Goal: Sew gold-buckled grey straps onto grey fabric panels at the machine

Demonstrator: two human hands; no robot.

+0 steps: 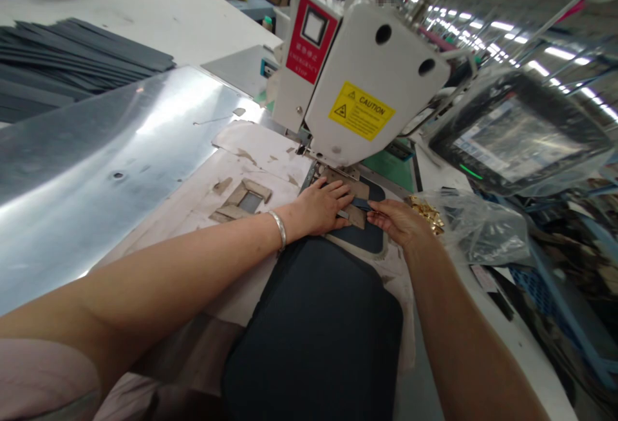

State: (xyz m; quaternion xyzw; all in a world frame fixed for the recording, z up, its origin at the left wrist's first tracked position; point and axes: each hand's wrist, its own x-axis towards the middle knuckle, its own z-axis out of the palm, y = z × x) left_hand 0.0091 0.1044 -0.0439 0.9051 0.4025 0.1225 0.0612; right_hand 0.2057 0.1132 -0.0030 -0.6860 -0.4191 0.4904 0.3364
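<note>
A large dark navy panel (pixel 313 331) lies on the work surface and runs up under the white sewing machine head (pixel 357 80). My left hand (pixel 321 205), with a silver bracelet on the wrist, lies flat with fingers stretched out, pressing on the panel and a brown template piece (pixel 356 216) just below the machine's foot. My right hand (pixel 398 220) comes in from the right, its fingers closed in a pinch on a small dark strap (pixel 361 203) that lies over the template. The needle area is hidden behind the machine head.
A shiny metal sheet (pixel 96 157) covers the table's left side, with a stack of dark panels (pixel 58 67) behind it. Cardboard templates (pixel 241 199) lie left of my hands. A bag of gold metal parts (pixel 427 210) and a plastic-wrapped control screen (pixel 521 138) sit at the right.
</note>
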